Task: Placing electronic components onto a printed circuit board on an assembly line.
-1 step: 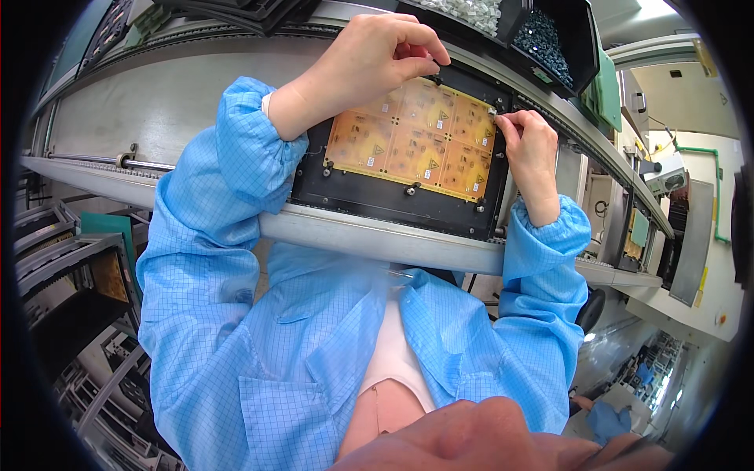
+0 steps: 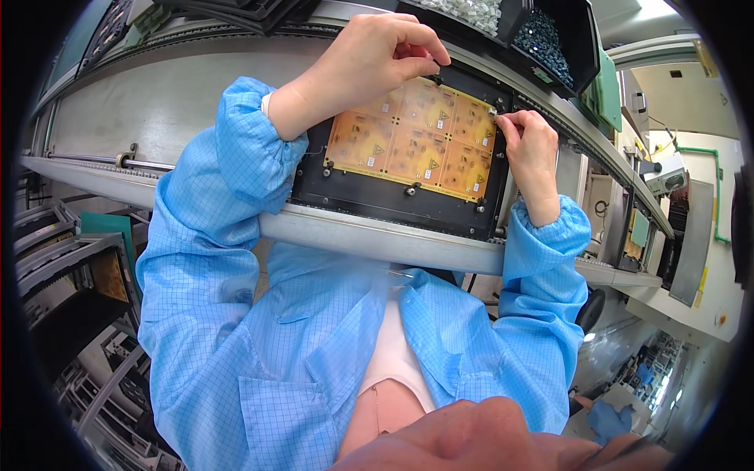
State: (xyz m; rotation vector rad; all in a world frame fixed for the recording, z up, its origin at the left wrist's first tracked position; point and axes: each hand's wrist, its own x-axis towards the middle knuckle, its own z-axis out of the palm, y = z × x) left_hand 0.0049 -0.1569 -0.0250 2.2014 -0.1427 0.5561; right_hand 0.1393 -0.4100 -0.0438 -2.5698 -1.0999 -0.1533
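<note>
An amber circuit board panel (image 2: 412, 145), divided into several like sections, lies in a black carrier frame (image 2: 361, 195) with small metal knobs along its edges. Above the far edge of the panel, my left hand (image 2: 377, 59) is closed in a pinch; a tiny dark bit shows at its fingertips, too small to name. My right hand (image 2: 530, 145) reaches the panel's far right corner. Its thumb and forefinger pinch a small whitish part (image 2: 492, 111) at that corner; the kind cannot be made out.
Past the carrier stand black bins, one with white pieces (image 2: 475, 14), another with dark blue pieces (image 2: 542, 49). A metal rail (image 2: 377, 242) runs along the near side. Racks (image 2: 71, 275) stand at left. Farther right, a person in blue (image 2: 609, 420) is partly visible.
</note>
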